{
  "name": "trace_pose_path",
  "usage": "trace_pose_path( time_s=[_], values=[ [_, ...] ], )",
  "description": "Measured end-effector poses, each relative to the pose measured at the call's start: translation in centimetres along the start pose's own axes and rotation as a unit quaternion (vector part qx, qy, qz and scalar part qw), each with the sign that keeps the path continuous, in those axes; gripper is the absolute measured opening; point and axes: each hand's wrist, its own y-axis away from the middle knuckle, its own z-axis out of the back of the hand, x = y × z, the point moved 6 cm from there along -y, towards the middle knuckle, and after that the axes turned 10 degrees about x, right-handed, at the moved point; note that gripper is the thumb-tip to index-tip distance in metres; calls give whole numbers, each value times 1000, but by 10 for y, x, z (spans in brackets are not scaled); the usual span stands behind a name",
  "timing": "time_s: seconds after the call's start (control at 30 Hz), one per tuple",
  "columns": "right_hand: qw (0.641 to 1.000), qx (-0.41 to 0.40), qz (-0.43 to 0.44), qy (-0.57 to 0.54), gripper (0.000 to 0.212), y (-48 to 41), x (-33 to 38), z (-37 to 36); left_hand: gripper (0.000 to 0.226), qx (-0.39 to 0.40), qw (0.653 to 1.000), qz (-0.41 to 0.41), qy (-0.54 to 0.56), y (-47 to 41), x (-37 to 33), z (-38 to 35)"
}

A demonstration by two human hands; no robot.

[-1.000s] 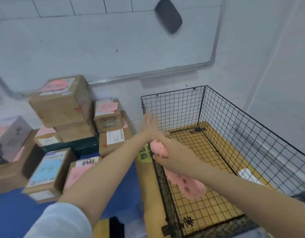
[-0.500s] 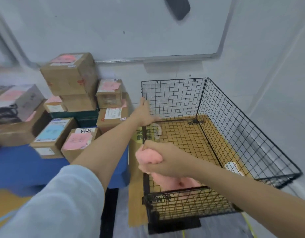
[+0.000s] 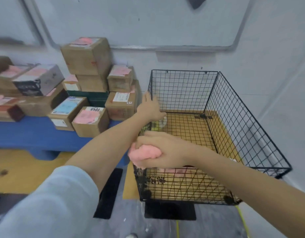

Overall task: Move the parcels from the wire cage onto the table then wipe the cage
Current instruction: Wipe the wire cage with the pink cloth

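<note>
The black wire cage (image 3: 242, 121) stands on the floor at the right, holding no parcels, with cardboard under its mesh bottom. My right hand (image 3: 165, 148) grips a bunched pink cloth (image 3: 144, 152) against the near left corner of the cage's top rim; part of the cloth hangs inside. My left hand (image 3: 150, 107) rests flat, fingers straight, on the far left corner of the rim. Several cardboard parcels (image 3: 89, 121) with pink and white labels are stacked on the blue table (image 3: 28, 134) to the left.
A whiteboard (image 3: 131, 21) hangs on the wall behind. Two black mats (image 3: 108, 193) lie on the grey floor near the cage's front. A yellow cable (image 3: 241, 219) runs along the floor at the lower right. A small white object lies in the cage behind my right forearm.
My right hand has drawn the pink cloth along the left rim from the far end toward the near corner. My left hand has stayed on the far left corner. The camera has pulled back.
</note>
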Motion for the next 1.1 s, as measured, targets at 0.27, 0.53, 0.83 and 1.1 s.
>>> trace_pose_path(
  time_s=[0.27, 0.53, 0.83, 1.1],
  values=[
    [998, -17, -27, -48, 25, 22, -14, -3, 90, -22, 999, -16, -41, 3, 1, 0],
    [990, -12, -120, -69, 21, 96, -49, 13, 89, -21, 999, -11, -44, 1, 2, -2],
    [976, -106, -190, -17, 24, 187, -95, 33, 92, -15, 997, 10, -72, -5, 3, -4],
    [961, -192, -199, -1, 22, 234, -112, 43, 89, -19, 997, 4, -74, -3, 2, -2]
  ],
)
